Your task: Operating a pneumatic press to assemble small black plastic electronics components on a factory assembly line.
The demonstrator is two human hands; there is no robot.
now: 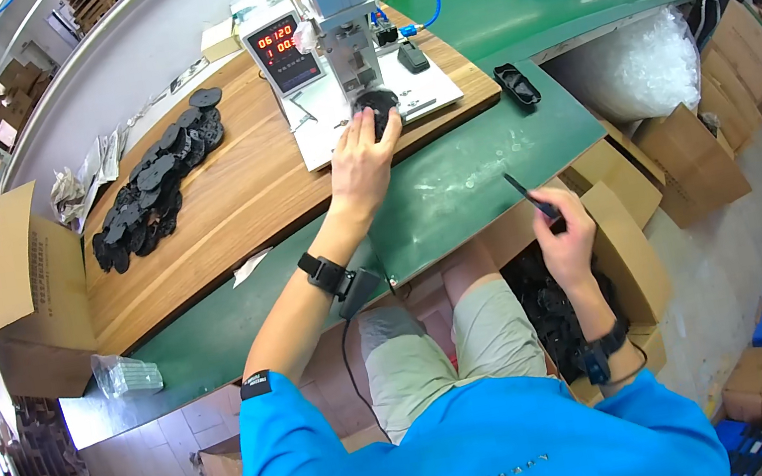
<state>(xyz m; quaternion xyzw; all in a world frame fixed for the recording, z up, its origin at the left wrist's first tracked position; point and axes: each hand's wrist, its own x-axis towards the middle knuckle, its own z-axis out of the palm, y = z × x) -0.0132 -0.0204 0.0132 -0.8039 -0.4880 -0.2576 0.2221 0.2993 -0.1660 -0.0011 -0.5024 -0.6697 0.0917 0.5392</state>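
Note:
My left hand (pixel 366 148) reaches to the small press (pixel 355 59), its fingers resting on a round black part (pixel 379 109) under the press head. The fingers curve over that part's near edge. Off to the right, above the open carton at my side, my right hand (pixel 566 232) is closed around a slim black tool (pixel 524 188). The tool points up and left; its shape suggests tweezers, but the grip hides part of it. A white base plate (pixel 316 148) carries the press, with a display box (pixel 282 53) showing red digits on its left.
Flat black discs (pixel 158 180) lie heaped on the wooden board (pixel 243 195). A black part (pixel 517 85) rests on the green table (pixel 478 156). Cartons stand at the left end (pixel 33 296) and right side (pixel 639 245); black pieces (pixel 551 320) fill one below my right hand.

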